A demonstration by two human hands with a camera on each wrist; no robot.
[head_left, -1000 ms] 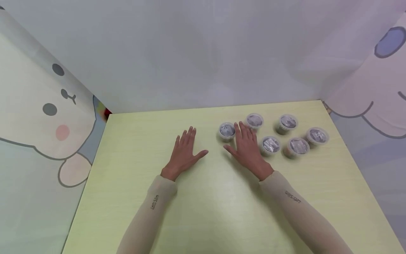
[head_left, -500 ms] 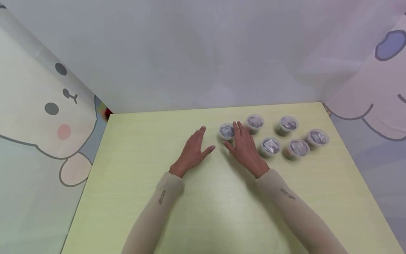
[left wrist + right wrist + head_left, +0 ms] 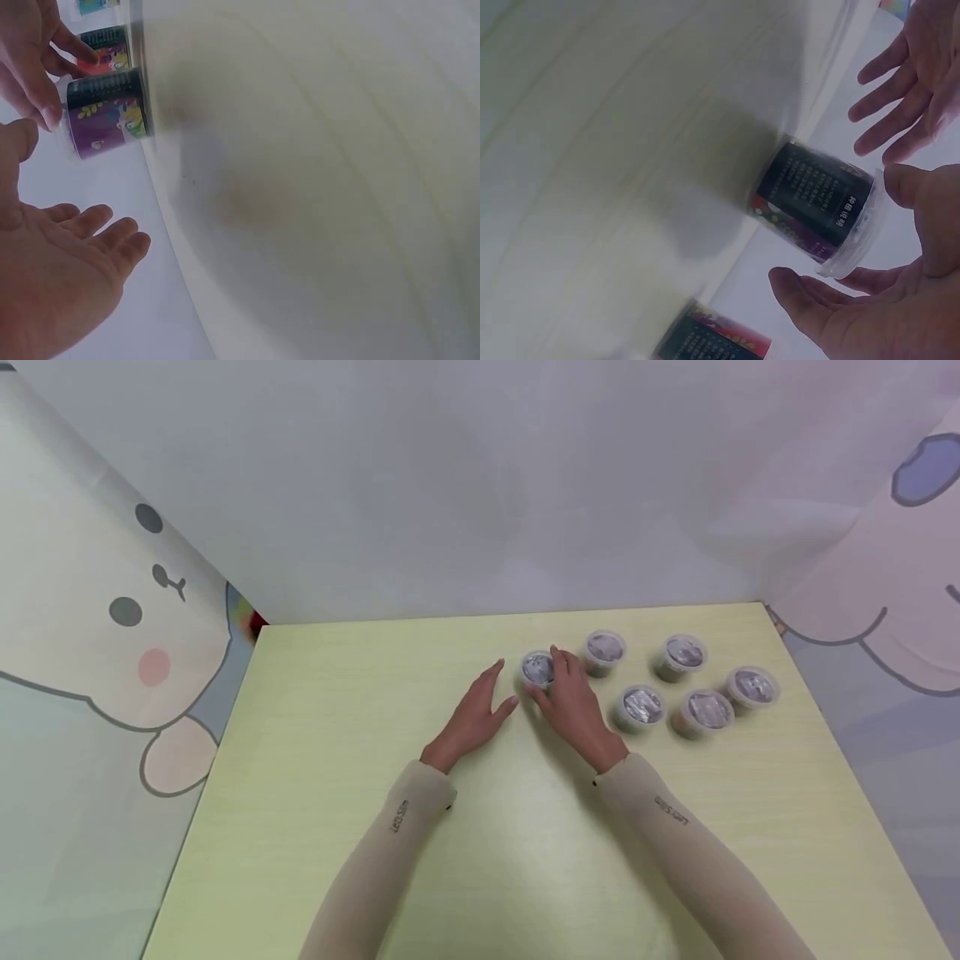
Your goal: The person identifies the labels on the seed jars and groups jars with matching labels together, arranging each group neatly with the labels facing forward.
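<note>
A small lidded plastic cup (image 3: 537,669) with silvery contents under its clear lid stands upright near the table's far side. Its label, purple and black with white print, shows on the cup (image 3: 107,116) in the left wrist view. My right hand (image 3: 573,710) is spread around the cup's right and near sides, thumb and fingers close to the lid (image 3: 859,229); firm contact cannot be made out. To the left, my left hand (image 3: 471,720) is apart from the cup, its palm turned toward it and its fingers loosely extended.
Several similar cups stand at the right, including a back one (image 3: 603,650), a near one (image 3: 640,707) close to my right hand, and a far-right one (image 3: 752,686). Pale fabric (image 3: 480,485) hangs behind the yellowish table (image 3: 315,760), with printed cartoon fabric at both sides.
My left hand has moved right toward the cup, turning from palm-down to sideways. My right hand has shifted slightly left and drawn closer around the cup. The cups stay in place.
</note>
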